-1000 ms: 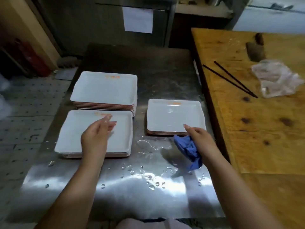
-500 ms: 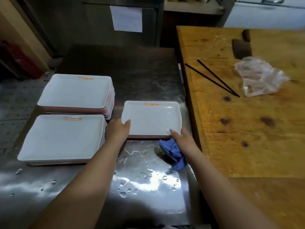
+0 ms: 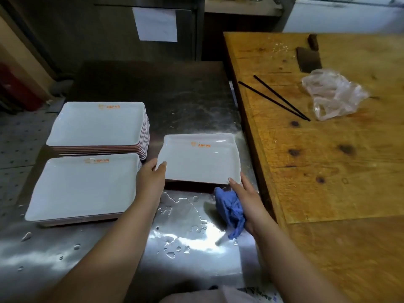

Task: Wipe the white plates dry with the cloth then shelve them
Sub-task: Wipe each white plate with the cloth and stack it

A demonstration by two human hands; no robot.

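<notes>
A white rectangular plate with an orange logo is tilted up at its near edge over the wet steel counter. My left hand grips its near left corner, thumb on the rim. At the near right corner my right hand holds the plate with the thumb on top, and a crumpled blue cloth is bunched in that palm. Two stacks of matching white plates sit to the left: a near stack and a taller far stack.
Water drops and puddles lie on the counter near me. A wooden table adjoins on the right, bearing two black chopsticks, a crumpled clear plastic bag and a cleaver. A steel cabinet with a paper sheet stands behind.
My left hand left the near stack and moved right to the single plate's left corner. Both hands took hold of that plate and its near edge has lifted off the counter.
</notes>
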